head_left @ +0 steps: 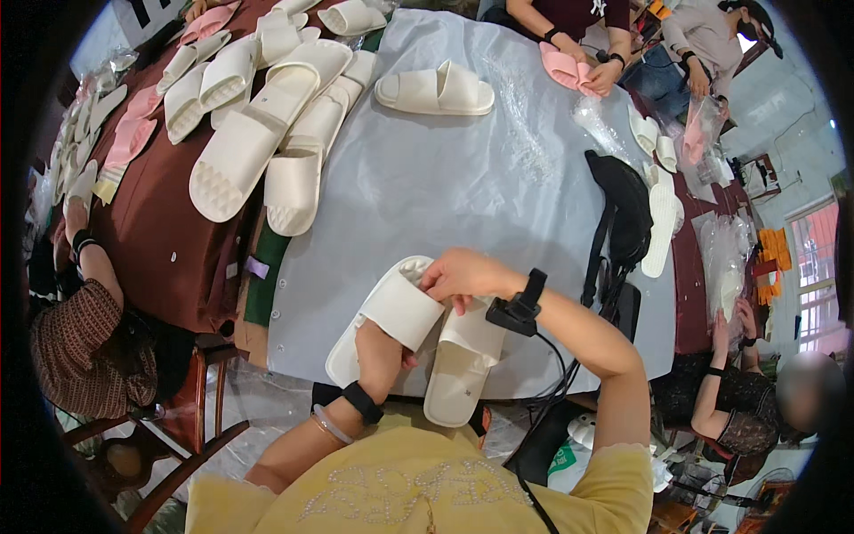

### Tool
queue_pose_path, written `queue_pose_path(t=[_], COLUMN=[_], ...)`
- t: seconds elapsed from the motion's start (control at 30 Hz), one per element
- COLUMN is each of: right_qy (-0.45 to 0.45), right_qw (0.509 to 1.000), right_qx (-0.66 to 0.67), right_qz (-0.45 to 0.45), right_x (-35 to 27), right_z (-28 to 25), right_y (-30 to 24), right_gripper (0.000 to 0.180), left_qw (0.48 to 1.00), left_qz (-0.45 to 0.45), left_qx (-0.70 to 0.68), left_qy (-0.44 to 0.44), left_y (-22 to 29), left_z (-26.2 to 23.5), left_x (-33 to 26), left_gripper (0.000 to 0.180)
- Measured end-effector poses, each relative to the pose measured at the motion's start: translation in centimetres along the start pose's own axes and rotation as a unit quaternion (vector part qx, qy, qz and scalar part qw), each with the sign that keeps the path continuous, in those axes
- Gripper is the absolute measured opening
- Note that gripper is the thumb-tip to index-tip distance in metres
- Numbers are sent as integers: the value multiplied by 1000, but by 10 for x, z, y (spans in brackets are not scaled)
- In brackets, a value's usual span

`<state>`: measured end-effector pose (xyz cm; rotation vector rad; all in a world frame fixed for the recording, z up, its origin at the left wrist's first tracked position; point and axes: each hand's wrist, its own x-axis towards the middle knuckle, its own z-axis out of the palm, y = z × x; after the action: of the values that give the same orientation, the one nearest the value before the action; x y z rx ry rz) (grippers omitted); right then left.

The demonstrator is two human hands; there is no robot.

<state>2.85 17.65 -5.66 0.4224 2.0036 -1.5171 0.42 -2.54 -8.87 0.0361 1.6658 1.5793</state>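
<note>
A white slipper (405, 313) lies tilted on the grey-covered table just in front of me. My left hand (381, 349) reaches into it from the heel end; its fingers are hidden under the wide strap, while a fingertip shows beside the strap's edge. From the right, my right hand (463, 274) grips the strap's front edge with bent fingers, close to the toe opening. Touching on the right is a second white slipper (458, 384), sole down, its heel towards me. My right wrist and forearm pass over its toe end.
A single white slipper (436, 92) lies farther back on the grey cover (356, 191). Several white slippers (236, 165) are piled at the left. A black waist bag (621, 209) lies right. Across the table, a co-worker's hands (605, 76) hold pink slippers (567, 69). Other people work on both sides.
</note>
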Motion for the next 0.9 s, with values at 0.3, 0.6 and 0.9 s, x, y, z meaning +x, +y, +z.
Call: queue_pose_path(t=[0.3, 0.6, 0.9], right_qy=[-3, 44, 74], right_qw=[996, 986, 982], right_qx=[56, -20, 30], right_qz=[-63, -157, -169], right_x=[-8, 8, 6], right_z=[9, 15, 24], right_y=[10, 33, 36], right_gripper=[26, 15, 17], left_qw=[968, 994, 984], left_qz=[147, 49, 58], left_qx=[201, 45, -14], left_qy=[-29, -92, -168], left_y=[-16, 3, -7], left_z=[-11, -8, -34], left_x=[6, -5, 4], left_gripper=[13, 23, 36])
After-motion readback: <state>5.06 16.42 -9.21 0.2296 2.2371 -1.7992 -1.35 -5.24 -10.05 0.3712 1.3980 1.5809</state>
